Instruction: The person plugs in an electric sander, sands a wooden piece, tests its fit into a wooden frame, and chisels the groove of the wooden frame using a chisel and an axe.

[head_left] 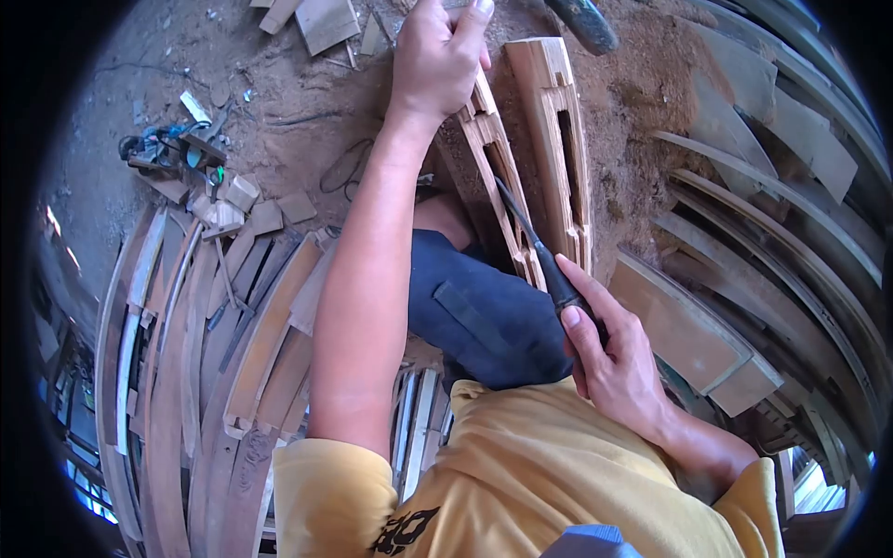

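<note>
At the top edge, my left hand (439,63) is closed around the upper end of a slotted wooden piece (493,139); some of its fingers are hidden. My right hand (614,358) grips the dark handle of a narrow metal tool (523,219). The tool's tip lies at a long slot in that piece. Just to the right is a second, wider slotted wooden piece (544,79), beside the first. Both pieces slant down toward my dark-trousered leg (484,312).
Curved wooden strips (167,400) are stacked at the left, with more boards (744,251) at the right. Small wood blocks (265,217) and a power tool (167,149) lie on the dirt floor. A dark rounded object (584,23) is at the top.
</note>
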A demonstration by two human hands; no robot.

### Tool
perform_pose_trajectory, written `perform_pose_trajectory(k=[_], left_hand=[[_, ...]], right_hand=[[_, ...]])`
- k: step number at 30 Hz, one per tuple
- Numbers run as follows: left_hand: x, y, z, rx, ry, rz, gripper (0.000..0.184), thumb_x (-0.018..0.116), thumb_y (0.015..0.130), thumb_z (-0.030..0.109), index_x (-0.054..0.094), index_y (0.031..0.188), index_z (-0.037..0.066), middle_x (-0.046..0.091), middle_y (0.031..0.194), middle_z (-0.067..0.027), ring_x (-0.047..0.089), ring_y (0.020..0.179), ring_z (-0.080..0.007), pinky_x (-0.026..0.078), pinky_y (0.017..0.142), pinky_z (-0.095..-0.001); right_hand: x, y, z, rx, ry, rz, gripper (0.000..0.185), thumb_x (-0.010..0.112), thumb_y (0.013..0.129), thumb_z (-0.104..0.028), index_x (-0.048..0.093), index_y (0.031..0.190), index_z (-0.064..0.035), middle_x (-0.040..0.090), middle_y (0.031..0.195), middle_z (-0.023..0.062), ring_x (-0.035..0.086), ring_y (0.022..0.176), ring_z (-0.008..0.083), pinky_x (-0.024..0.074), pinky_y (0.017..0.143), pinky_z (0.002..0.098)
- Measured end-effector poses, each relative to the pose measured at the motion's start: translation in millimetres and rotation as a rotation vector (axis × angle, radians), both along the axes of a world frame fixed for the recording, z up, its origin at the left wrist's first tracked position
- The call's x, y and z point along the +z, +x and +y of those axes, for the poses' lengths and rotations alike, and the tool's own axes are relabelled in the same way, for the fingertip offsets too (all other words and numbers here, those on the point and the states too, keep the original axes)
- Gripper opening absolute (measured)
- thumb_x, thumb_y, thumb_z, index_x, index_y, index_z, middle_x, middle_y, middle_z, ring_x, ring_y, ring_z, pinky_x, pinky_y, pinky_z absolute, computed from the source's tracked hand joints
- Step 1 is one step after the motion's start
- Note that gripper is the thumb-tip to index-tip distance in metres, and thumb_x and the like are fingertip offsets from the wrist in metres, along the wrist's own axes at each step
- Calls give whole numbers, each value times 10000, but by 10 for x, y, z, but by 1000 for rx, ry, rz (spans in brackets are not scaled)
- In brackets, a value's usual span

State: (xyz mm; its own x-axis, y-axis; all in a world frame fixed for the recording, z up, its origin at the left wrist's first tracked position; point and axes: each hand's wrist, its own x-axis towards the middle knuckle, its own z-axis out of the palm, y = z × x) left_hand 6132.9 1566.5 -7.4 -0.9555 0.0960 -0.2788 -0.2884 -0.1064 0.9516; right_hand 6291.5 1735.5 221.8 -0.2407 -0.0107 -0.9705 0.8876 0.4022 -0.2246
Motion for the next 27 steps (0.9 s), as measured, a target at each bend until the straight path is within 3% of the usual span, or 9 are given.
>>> perform_pose_trajectory(k=[4, 11, 16, 20, 27], left_hand=[[-72, 47, -27, 18, 25, 48, 137, 576, 1065, 191, 565, 1116, 64, 559, 723, 15, 515, 530, -52, 417, 473, -223], [-43, 1, -37, 46, 52, 27, 146, 568, 1068, 204, 564, 1134, 74, 543, 679, 28, 526, 521, -48, 415, 469, -221], [16, 38, -6, 52, 58, 36, 135, 570, 1067, 198, 560, 1119, 74, 532, 657, 29, 528, 518, -48, 411, 466, -226], [9, 36, -22, 89, 89, 29, 132, 580, 1061, 187, 553, 1112, 68, 549, 696, 23, 522, 516, -46, 410, 461, -224], [-62, -6, -49, 48, 56, 54, 157, 594, 1054, 196, 550, 1126, 63, 550, 696, 27, 523, 513, -51, 412, 462, -215]], right_hand=[[-37, -28, 49, 20, -11, 12, 477, 531, 1080, -164, 476, 1549, -97, 531, 687, 20, 455, 634, 94, 428, 585, 297], [-8, -230, -71, 122, 35, -18, 486, 563, 1060, -173, 491, 1522, -42, 555, 690, 115, 488, 632, 100, 466, 607, 316], [-309, -224, -320, 68, 63, 122, 492, 569, 1050, -132, 483, 1525, -32, 567, 654, 92, 541, 590, 110, 497, 613, 319], [-236, -357, -328, -21, 25, -95, 514, 528, 1098, -222, 412, 1582, -91, 504, 628, -8, 483, 513, 79, 443, 493, 286], [-109, -83, -161, 31, -22, -15, 513, 498, 1102, -207, 392, 1596, -120, 543, 674, 66, 491, 539, 130, 445, 553, 326]])
